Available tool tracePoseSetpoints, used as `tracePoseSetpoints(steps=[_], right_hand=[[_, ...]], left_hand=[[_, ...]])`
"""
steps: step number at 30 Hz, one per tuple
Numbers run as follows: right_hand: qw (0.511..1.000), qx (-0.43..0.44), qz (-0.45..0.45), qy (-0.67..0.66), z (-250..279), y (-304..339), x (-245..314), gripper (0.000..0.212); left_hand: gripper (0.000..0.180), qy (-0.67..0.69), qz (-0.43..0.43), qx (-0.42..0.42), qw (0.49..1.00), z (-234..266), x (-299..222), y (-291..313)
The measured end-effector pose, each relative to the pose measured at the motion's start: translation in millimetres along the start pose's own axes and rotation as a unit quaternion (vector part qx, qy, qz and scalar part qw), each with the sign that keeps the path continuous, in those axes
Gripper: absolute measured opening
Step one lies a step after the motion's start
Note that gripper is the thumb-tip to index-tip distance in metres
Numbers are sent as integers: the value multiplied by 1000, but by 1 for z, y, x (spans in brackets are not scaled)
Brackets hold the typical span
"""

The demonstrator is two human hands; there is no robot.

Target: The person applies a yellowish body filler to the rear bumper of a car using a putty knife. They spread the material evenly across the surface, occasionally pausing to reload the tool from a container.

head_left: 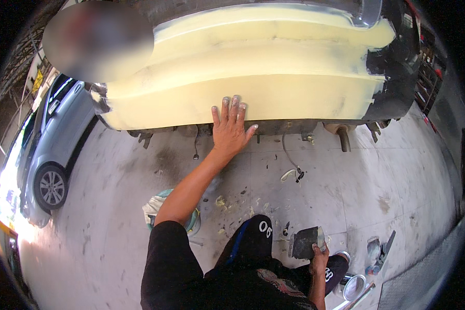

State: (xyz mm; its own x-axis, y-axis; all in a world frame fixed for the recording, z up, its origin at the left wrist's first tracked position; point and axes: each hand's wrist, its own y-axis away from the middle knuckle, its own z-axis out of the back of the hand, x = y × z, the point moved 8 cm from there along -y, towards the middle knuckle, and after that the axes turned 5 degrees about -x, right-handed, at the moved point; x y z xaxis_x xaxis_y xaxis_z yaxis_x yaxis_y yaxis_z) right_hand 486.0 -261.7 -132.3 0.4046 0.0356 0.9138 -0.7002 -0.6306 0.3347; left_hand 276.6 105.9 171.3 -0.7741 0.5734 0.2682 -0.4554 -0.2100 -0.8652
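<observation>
My left hand (230, 129) lies flat, fingers spread, on the lower part of a car's rear panel (305, 95) coated with pale yellow body filler. Its fingertips are dusted white, and the thumb reaches toward the panel's lower edge. Low on the right, by my knee, my right hand (319, 261) is closed on the edge of a dark rectangular sheet (304, 243) with a greyish edge; it looks like sandpaper. The panel's right end shows bare black and grey patches. A blurred oval covers its upper left part.
Under the panel, an exhaust pipe (344, 138) and a dangling cable (289, 157) stick out. A bucket (195, 222) with a cloth (152, 207) stands by my left arm. Cans (354, 287) and a long dark tool (388, 244) lie right. A silver car (62, 139) is parked left.
</observation>
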Motion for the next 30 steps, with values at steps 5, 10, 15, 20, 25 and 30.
tracePoseSetpoints(steps=[5, 10, 15, 20, 25, 30], right_hand=[[1000, -25, 2, 1, -6, 0, 1, 36], [1000, -12, 1, 7, -7, -1, 3, 37], [998, -57, -20, -9, 15, 7, -11, 39], [999, -14, -29, 35, 1, -1, -8, 41], [1000, 14, 8, -9, -17, -10, -1, 45], [999, -31, -26, 23, -7, -9, -11, 44]], left_hand=[[78, -12, 0, 52, 999, -19, 2, 29], [80, -8, 45, 46, 998, -9, 30, 36], [85, 4, 148, -144, 979, 31, 86, 21], [86, 20, 190, -118, 974, 17, 96, 62], [86, -3, 255, -122, 959, 29, 150, 69], [87, 19, 302, -156, 940, 46, 202, 70]])
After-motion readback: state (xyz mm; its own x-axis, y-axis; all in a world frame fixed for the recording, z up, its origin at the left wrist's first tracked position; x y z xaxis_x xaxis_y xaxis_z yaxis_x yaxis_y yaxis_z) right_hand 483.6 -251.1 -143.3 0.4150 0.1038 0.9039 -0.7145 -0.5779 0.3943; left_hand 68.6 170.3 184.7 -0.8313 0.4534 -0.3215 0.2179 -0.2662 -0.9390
